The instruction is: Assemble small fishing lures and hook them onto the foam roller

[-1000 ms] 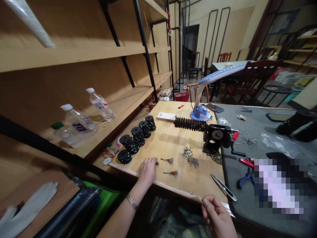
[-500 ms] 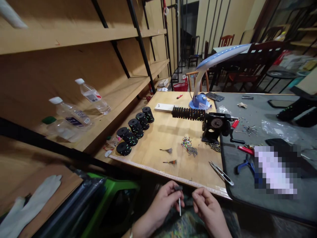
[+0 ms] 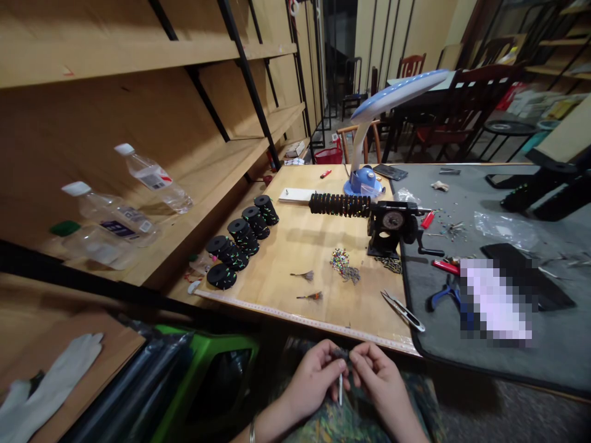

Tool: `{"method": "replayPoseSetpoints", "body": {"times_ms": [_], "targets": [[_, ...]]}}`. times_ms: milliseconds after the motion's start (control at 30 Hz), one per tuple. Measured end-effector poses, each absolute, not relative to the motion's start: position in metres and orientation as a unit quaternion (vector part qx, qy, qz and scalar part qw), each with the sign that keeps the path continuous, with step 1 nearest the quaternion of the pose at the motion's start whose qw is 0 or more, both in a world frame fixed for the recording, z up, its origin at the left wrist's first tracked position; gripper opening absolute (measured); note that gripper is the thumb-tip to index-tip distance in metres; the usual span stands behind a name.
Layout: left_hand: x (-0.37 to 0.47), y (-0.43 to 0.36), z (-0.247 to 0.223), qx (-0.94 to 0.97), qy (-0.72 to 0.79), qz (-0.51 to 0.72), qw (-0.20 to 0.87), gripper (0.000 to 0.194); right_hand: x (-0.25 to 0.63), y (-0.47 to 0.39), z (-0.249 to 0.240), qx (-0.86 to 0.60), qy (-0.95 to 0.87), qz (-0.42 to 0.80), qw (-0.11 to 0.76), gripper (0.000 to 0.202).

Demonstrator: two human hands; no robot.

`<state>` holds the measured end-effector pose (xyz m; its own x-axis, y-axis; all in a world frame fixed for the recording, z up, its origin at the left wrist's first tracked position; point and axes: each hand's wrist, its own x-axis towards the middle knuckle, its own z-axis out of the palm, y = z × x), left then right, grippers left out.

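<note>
Low at the table's front edge, my left hand is closed on a thin white stick that points down. A small dark tuft shows above the fingers. My right hand is pinched beside the tuft; what its fingertips hold, if anything, is too small to make out. On the wood beyond lie a grey bristly tuft and another with an orange band. Further right are a heap of coloured beads and a pile of small metal pieces.
Thread snips lie by the grey mat. Black spools line the left edge, near a measuring tape. A hand-cranked winder and a blue lamp stand behind. Blue pliers rest right; bottles lean on the shelf.
My right hand has moved left, up against the dark tuft at my left fingers. My left hand keeps its hold on the white stick. The camera has turned slightly right.
</note>
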<state>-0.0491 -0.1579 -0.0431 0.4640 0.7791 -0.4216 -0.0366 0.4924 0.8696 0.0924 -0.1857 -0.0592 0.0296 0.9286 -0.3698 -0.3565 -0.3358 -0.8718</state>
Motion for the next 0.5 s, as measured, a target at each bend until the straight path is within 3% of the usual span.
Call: {"method": "replayPoseSetpoints", "body": {"times_ms": [500], "targets": [[-0.043, -0.158, -0.043, 0.411, 0.424, 0.289, 0.753, 0.042, 0.090, -0.184, -0.052, -0.502, -0.269, 0.650, 0.503, 0.049]]}}
